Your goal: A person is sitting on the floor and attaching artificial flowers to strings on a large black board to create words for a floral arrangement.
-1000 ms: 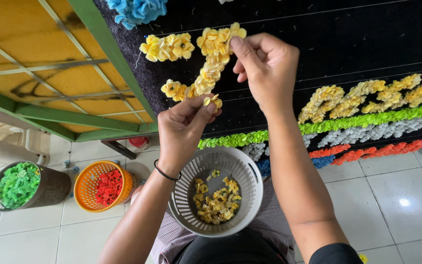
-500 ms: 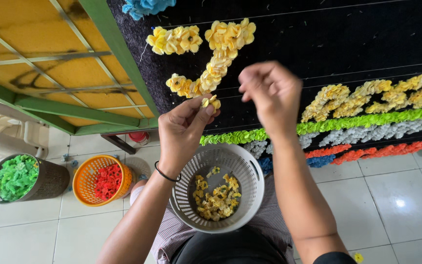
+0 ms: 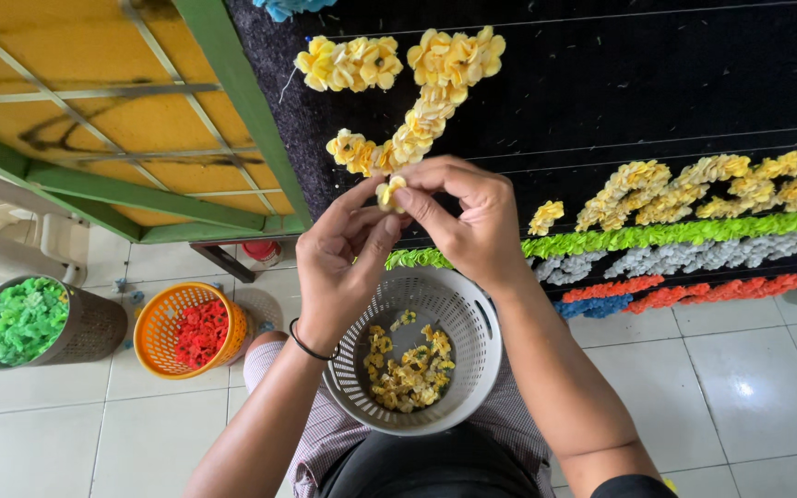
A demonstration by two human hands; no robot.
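My left hand [image 3: 345, 267] and my right hand [image 3: 469, 221] meet in front of a black board [image 3: 657, 83], both pinching one small yellow paper flower [image 3: 389, 191] between fingertips. Just above it on the board runs a line of yellow flowers [image 3: 422, 115] shaped like a slanted stroke with a bar on top. Below my hands a grey perforated basket [image 3: 468, 318] rests on my lap, holding several loose yellow flowers [image 3: 408, 373].
Yellow [image 3: 694, 184], green [image 3: 694, 231], grey [image 3: 675, 258] and red [image 3: 694, 290] flower rows cross the board at right. An orange basket of red flowers [image 3: 191, 330] and a dark basket of green flowers [image 3: 34, 321] stand on the white tiled floor at left. A green-framed yellow panel [image 3: 122, 111] is behind.
My right hand came down from the upper flowers on the board and joined my left hand at the yellow flower it holds.
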